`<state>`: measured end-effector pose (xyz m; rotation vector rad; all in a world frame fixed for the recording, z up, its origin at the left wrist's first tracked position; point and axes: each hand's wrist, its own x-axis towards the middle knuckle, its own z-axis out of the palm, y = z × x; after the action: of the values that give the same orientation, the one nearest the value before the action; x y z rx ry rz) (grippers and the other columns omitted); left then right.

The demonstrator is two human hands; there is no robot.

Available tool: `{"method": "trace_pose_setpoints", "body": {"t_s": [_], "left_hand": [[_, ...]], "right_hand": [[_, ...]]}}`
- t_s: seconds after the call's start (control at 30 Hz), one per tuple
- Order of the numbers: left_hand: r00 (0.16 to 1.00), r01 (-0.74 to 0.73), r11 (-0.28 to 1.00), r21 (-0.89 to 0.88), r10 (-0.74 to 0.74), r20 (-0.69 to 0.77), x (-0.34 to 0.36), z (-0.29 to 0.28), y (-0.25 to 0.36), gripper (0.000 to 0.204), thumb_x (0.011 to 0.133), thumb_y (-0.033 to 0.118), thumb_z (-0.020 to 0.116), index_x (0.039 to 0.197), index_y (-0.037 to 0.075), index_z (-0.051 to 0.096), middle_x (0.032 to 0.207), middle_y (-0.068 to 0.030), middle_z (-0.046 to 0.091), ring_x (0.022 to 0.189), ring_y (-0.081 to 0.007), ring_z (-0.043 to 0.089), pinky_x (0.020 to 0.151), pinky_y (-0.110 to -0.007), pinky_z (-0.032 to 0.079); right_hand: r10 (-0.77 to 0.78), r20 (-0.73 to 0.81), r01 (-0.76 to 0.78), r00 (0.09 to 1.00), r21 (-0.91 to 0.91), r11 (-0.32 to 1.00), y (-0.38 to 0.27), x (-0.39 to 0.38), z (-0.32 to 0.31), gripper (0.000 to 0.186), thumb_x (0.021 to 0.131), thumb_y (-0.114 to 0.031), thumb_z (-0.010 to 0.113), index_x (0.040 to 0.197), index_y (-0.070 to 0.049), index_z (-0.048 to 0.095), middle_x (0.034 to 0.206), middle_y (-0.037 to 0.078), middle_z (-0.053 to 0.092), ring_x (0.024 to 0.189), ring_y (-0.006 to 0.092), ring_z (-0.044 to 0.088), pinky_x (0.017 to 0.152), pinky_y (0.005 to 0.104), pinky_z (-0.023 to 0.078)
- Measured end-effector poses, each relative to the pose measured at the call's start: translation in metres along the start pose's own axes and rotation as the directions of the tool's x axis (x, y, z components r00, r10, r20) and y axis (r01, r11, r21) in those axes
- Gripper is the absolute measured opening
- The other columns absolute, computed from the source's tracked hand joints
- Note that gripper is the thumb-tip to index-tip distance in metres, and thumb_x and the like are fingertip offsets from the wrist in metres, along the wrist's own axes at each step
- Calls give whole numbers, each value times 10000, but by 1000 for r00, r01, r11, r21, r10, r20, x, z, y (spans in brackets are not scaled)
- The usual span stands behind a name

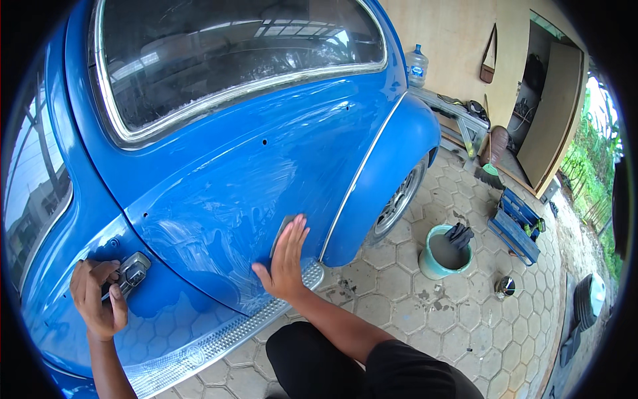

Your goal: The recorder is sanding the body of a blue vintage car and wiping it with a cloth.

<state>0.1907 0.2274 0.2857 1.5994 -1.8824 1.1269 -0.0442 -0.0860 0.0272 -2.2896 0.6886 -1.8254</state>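
My left hand [100, 292] has its fingers curled on the chrome door handle [136, 272] of a blue car. My right hand [284, 259] lies fairly flat over a grey pad [279, 226], pressing it against the lower blue body panel [193, 199], which carries whitish smeared streaks. Small dark holes dot the panel above. A perforated metal running board [199, 356] runs below the panel, and the rounded fender [392, 153] curves to the right of my right hand, with a thin pale trim along its seam.
A bucket of murky water [442, 266] with dark gloves on its rim stands on hexagonal pavers, near a blue toolbox [513, 226] and small can [505, 286]. Behind are a bench [442, 106], water jug [417, 66], broom [488, 174] and open door [548, 113].
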Motion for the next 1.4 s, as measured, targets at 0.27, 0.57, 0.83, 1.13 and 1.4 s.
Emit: {"method": "trace_pose_setpoints", "body": {"t_s": [0.27,0.57,0.83,1.13,1.4], "left_hand": [[999,25,999,-35,-26,-33,1,1,2,249,1116,220,678,1185,-2,768,864,-124,657,776,-306,613,753,-463,447],[1000,15,1000,-21,-16,-24,-1,1,-1,253,1104,196,673,1214,-12,766,863,-127,653,778,-310,610,752,-465,445],[999,-13,1000,-21,12,-43,1,1,-2,256,1115,199,669,1211,-18,765,860,-128,658,774,-303,617,746,-463,448],[999,-16,999,-29,15,-42,1,0,-1,244,1146,174,655,1225,-29,764,921,-146,715,778,-283,666,752,-437,500],[1000,4,999,-41,-4,10,-2,-3,-4,305,1189,220,619,1224,-44,767,927,-148,710,778,-267,655,719,-410,485]], "right_hand": [[260,-191,-267,946,-9,964,114,192,-58,1044,1308,-643,381,1937,91,-14,2033,365,-21,1892,551,-26,1482,739,-84],[206,-46,-201,977,109,974,27,-9,-6,1220,1259,-703,505,1900,160,-71,1985,461,-92,1861,638,-57,1479,765,1],[202,-139,-197,969,45,979,98,60,-20,1184,1258,-670,528,1924,110,-64,2006,422,-81,1874,613,-31,1485,756,9],[312,-203,-296,928,104,949,132,139,-42,1111,1275,-653,497,1944,73,-11,2036,361,-29,1886,578,-9,1503,719,17],[55,236,-91,970,144,985,24,-132,5,1255,1234,-642,617,1872,215,-42,1929,551,-83,1820,725,-48,1464,804,53]]}}
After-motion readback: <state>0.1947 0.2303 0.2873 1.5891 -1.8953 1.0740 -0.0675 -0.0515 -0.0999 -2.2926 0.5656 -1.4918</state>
